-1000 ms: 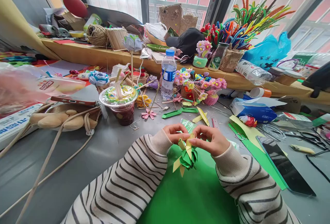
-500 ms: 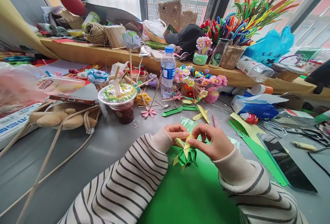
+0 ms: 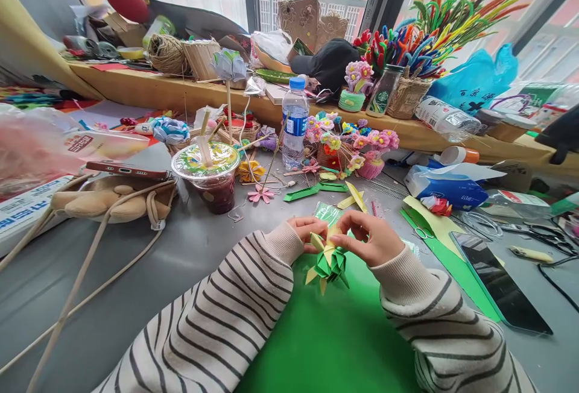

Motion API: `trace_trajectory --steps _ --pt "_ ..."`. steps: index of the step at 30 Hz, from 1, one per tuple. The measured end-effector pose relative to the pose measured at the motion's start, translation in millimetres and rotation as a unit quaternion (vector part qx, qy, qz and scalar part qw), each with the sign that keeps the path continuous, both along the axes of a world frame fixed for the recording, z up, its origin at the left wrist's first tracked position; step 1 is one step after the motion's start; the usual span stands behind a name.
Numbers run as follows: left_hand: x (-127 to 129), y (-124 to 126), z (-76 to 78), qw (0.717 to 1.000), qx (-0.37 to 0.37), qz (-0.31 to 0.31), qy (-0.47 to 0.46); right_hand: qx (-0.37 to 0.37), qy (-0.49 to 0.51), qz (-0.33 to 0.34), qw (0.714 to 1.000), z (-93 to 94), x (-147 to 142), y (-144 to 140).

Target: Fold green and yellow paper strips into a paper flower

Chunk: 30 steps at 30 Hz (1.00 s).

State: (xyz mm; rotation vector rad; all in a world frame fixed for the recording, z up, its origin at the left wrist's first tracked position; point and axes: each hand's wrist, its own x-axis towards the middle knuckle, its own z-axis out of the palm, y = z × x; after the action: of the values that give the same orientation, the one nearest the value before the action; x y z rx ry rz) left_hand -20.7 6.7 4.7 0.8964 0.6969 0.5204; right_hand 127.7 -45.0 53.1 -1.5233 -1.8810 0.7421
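Both hands [image 3: 344, 237] pinching folded paper flower [image 3: 329, 260], green layers, yellow strips

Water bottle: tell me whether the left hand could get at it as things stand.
Probably yes, once freed: the left hand is pinching the paper flower, and only flat paper strips lie before the water bottle.
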Motion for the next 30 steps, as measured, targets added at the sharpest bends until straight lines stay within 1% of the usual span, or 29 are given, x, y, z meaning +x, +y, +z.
trace_trajectory --steps 5,7,8,11,13,17,25,30 --pt "-0.4 -1.6 -1.4 0.994 0.041 -0.019 -0.103 0.032 0.033 -0.045 0.998 0.7 4.7 2.1" --pt "-1.5 -4.4 0.8 0.989 0.054 -0.038 -0.135 0.037 0.044 -0.062 0.996 -0.3 5.7 2.4" --pt "-1.9 -6.1 2.2 0.988 0.062 -0.046 -0.137 0.039 0.048 -0.069 0.996 -1.0 5.9 2.7" --pt "-1.2 -10.6 5.2 0.99 0.112 0.005 -0.088 0.055 0.045 -0.081 0.994 -3.9 6.0 4.1" --pt "0.2 -11.8 5.3 0.989 0.131 0.023 -0.064 0.059 0.035 -0.069 0.995 -6.1 6.4 5.6" --pt "2.3 -11.4 4.2 0.99 0.134 0.02 -0.046 0.044 0.034 -0.055 0.997 -10.7 8.6 8.9" --pt "3.1 -12.0 8.7 0.993 0.111 0.034 -0.011 0.042 0.045 -0.093 0.994 -14.3 4.3 7.3" --pt "3.6 -11.1 7.4 0.993 0.112 0.041 0.007 0.031 0.002 -0.097 0.995 -10.4 5.1 8.8"
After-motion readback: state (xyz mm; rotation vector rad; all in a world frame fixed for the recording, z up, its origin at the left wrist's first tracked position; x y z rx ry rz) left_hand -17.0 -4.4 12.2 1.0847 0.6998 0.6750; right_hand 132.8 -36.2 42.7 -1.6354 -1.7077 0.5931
